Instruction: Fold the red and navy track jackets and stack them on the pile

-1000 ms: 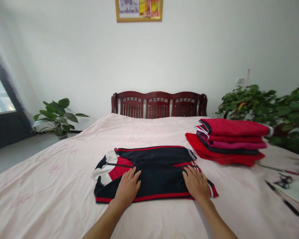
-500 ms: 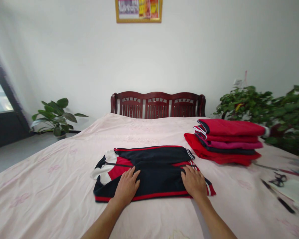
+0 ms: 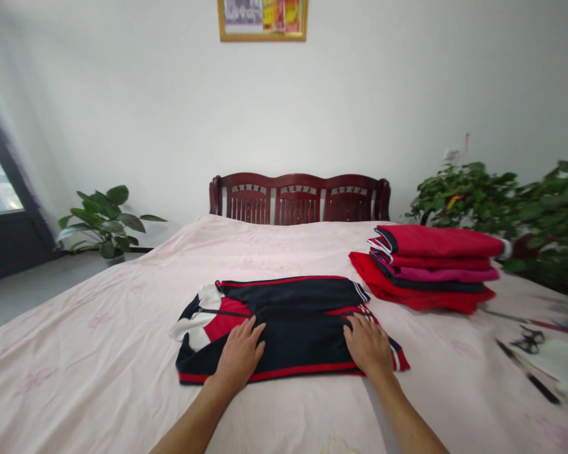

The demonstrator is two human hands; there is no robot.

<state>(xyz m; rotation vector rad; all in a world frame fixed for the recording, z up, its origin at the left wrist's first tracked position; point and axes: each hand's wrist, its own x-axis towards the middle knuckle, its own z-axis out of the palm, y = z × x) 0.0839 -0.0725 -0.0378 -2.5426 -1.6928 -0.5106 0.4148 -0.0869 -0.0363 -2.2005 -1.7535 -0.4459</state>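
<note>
A navy jacket (image 3: 293, 340) with red panels, white lining at the collar and striped cuffs lies on the bed, its sleeves folded inward over the body. My left hand (image 3: 242, 350) rests flat on the jacket near the collar end, fingers stretched out. Toward the cuff and hem end, my right hand (image 3: 368, 345) also lies flat on the cloth with its fingers extended. Neither hand grips the fabric. Parts of the jacket under both palms are hidden.
To the right stands a stack of folded clothes (image 3: 435, 268), mostly red. Scissors (image 3: 529, 340) and a black-handled knife-like tool (image 3: 527, 372) lie at the right edge. The bedsheet (image 3: 99, 359) is pale pink. A wooden bench back (image 3: 298, 198) and potted plants (image 3: 106, 221) stand beyond.
Almost nothing differs. Both hands stay in the same places on the jacket, and the view has shifted very slightly.
</note>
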